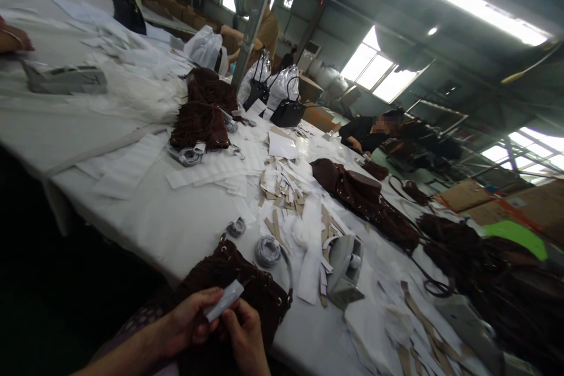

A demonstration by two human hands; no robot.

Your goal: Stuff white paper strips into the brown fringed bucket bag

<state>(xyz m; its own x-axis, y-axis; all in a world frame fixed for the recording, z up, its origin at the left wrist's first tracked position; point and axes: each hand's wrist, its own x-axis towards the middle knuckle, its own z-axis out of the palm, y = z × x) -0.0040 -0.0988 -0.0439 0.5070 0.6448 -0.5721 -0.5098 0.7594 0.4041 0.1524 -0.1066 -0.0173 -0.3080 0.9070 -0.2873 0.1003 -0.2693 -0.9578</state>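
Note:
Both my hands sit at the bottom of the head view, over a dark brown suede bag (pixel 240 282) at the table's near edge. My left hand (pixel 189 320) and my right hand (pixel 244 335) pinch a small white strip (pixel 224 301) between their fingertips. Just beyond the bag lie a grey tape roll (pixel 267 249) and a grey tape dispenser (pixel 346 270).
A long white table (pixel 176 223) carries white paper strips, tan backing scraps (pixel 284 188), more brown fringed bags (pixel 202 114) and black handbags (pixel 288 111). A second tape dispenser (pixel 66 79) lies far left near another person's hand (pixel 13 38). Other people work at the far side.

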